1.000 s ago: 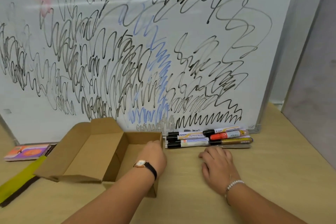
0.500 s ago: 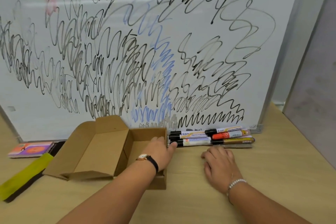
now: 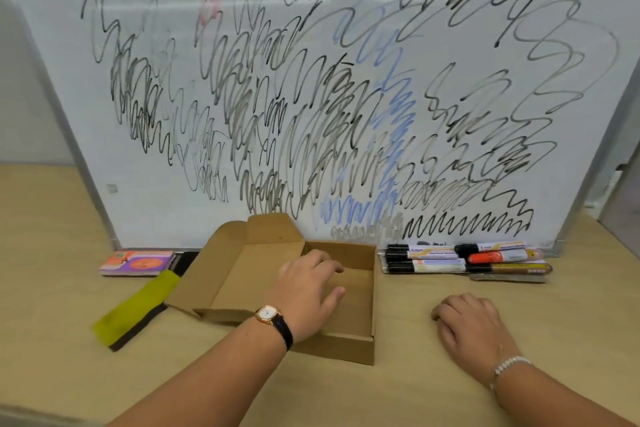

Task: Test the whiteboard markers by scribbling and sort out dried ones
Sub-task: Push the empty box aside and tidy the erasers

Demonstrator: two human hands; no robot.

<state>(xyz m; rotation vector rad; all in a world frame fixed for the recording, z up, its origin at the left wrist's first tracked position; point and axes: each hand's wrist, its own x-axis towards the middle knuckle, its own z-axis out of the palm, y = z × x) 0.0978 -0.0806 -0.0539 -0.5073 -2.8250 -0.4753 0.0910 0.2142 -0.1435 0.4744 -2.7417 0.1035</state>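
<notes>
Against the back of the tabletop leans a big whiteboard [image 3: 156,215], its metal-edged frame resting on the wood and its glossy face crowded with looping black and grey scribbles, a column of blue ones near the middle and a smeared pink patch at the top. Pale, matte wood-grain table [image 3: 398,399] runs across the whole lower view, with a grey wall panel [image 3: 623,215] rising at the right. An open cardboard box [image 3: 349,347] sits just in front of the board's lower edge, plain brown and square-cornered, its lid flap [image 3: 239,274] folded out flat to the left. Left of the flap lies a yellow-green cloth [image 3: 135,308] with a dark underside, and behind it a flat, brightly printed pack [image 3: 138,262] touches the board's frame. The whiteboard markers [image 3: 433,262] lie in a tight row along the foot of the board, just right of the box, mostly black-capped with pale barrels, one orange marker [image 3: 498,256] among them. Bare wood stretches between that row and the near edge. The left hand [image 3: 304,291] hovers over the box, fingers relaxed and dipping inside, gripping nothing that can be seen; a small watch [image 3: 268,314] circles its wrist. The right hand [image 3: 467,326] rests palm down on the table, well short of the markers, fingers loosely curled, with a beaded bracelet [image 3: 509,364] at its wrist.
</notes>
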